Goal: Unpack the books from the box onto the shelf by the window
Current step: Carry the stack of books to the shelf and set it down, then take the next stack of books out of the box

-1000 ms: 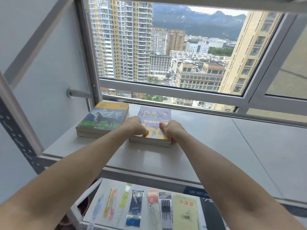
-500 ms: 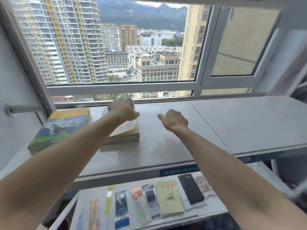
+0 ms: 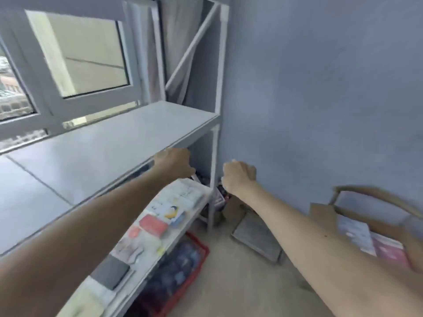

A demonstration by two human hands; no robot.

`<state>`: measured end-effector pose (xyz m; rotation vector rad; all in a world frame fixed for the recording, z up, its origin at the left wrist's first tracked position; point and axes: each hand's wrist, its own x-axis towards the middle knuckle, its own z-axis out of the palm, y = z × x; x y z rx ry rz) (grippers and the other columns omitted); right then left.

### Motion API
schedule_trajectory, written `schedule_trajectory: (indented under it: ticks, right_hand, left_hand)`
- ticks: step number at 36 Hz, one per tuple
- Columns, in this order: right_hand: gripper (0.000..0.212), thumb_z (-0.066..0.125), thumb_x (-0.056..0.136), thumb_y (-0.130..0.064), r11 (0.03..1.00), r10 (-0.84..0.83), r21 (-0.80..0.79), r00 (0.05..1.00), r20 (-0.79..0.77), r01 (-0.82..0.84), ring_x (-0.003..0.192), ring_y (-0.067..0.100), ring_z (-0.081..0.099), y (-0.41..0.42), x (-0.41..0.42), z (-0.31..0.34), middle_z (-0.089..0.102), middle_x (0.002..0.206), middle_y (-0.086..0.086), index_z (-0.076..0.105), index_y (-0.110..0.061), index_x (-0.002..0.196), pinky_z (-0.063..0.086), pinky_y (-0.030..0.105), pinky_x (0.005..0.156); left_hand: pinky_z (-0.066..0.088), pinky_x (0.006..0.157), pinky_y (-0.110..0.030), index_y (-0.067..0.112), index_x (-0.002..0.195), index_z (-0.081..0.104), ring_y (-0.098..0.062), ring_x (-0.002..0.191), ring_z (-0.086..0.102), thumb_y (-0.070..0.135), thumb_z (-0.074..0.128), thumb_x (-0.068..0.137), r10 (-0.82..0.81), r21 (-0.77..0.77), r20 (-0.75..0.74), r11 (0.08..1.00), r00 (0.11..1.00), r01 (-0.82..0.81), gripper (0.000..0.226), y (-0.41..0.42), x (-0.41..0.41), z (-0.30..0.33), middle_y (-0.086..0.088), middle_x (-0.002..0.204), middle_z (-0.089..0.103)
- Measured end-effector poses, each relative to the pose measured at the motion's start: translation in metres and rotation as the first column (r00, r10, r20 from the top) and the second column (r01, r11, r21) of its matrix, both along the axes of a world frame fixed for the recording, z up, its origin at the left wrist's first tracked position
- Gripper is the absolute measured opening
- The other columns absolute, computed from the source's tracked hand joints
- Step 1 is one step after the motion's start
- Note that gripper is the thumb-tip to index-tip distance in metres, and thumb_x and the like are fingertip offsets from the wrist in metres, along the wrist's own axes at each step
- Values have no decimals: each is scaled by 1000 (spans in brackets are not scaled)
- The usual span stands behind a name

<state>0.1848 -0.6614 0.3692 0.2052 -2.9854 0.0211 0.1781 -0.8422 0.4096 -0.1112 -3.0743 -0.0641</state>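
Observation:
The view is blurred by motion. The grey shelf (image 3: 96, 156) by the window runs across the left, and the books placed on it are out of frame. A brown cardboard box (image 3: 370, 197) stands on the floor at the right edge, with white and pink books (image 3: 375, 243) inside. My left hand (image 3: 175, 163) hovers in front of the shelf's front right edge, fingers curled, holding nothing. Just right of the shelf post, my right hand (image 3: 239, 177) is loosely closed and empty, in the air in front of the blue wall.
A lower shelf (image 3: 158, 229) holds stationery, a pink card and a dark notebook. Under it sits a red basket (image 3: 180, 268) with dark items. A flat grey board (image 3: 257, 239) and cardboard scraps lie on the floor by the blue wall.
Both hands have let go of the book on the shelf. My view has swung right, away from the window and the stacked books, and the box has come into sight.

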Motion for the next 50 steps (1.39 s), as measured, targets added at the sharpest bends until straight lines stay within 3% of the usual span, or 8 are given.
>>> schedule_trajectory:
  ticks: [3,10,22,26,35,39,42,50]
  right_hand:
    - [23,54,93,-18,994,-105,35,994,28,104,114,30,59,98,2,-15,62,119,8,66,-17,112,46,35,85]
    - [20,57,87,-8,943,-333,46,936,115,330,108,30,61,289,21,-56,66,110,8,69,-14,103,49,35,81]
    - [15,61,91,-14,797,-596,118,739,314,592,113,28,57,537,-8,-135,60,114,6,65,-15,105,41,35,72]
    - [16,55,94,-14,765,-629,111,697,344,635,112,27,55,606,-24,-160,58,117,7,61,-14,109,34,33,69]
    - [16,60,94,-20,756,-612,112,637,468,645,107,25,61,739,-64,-238,62,111,3,62,-15,109,42,33,70]
    - [3,61,91,-14,782,-570,110,632,525,613,99,26,63,784,-88,-271,61,100,4,59,-15,90,39,31,62]
    - [24,58,89,-8,800,-534,99,628,566,592,93,27,65,808,-107,-301,61,93,5,45,-17,71,37,30,57]
    - [8,56,94,-20,753,-422,-95,588,690,651,93,30,64,830,-142,-393,63,96,7,56,-11,96,42,33,64]
  left_hand:
    - [42,71,-32,19,84,57,-29,97,62,48,63,80,-129,43,63,991,990,126,30,106,-21,-24,-8,110,66]
    - [43,74,-33,19,113,62,-29,109,62,38,60,82,-296,22,216,954,930,299,36,319,-51,-82,-6,118,65]
    - [44,75,-33,18,114,59,-26,107,60,41,59,88,-506,8,406,835,761,551,35,581,-110,-174,-4,116,62]
    - [40,66,-29,22,100,52,-19,92,56,34,57,90,-522,1,436,815,733,580,16,643,-134,-203,4,101,58]
    - [44,74,-30,16,108,59,-23,111,55,27,54,91,-512,-24,571,771,641,637,21,761,-178,-288,-2,111,60]
    - [42,73,-32,18,113,57,-23,112,52,35,56,92,-468,-60,592,787,656,615,27,793,-187,-321,-2,117,56]
    - [45,81,-34,17,116,56,-23,114,50,38,57,92,-437,-67,616,799,655,597,33,814,-193,-349,-2,122,54]
    - [38,106,-40,16,146,30,-26,140,29,47,58,91,-409,-98,685,769,603,632,70,842,-203,-433,-5,155,26]
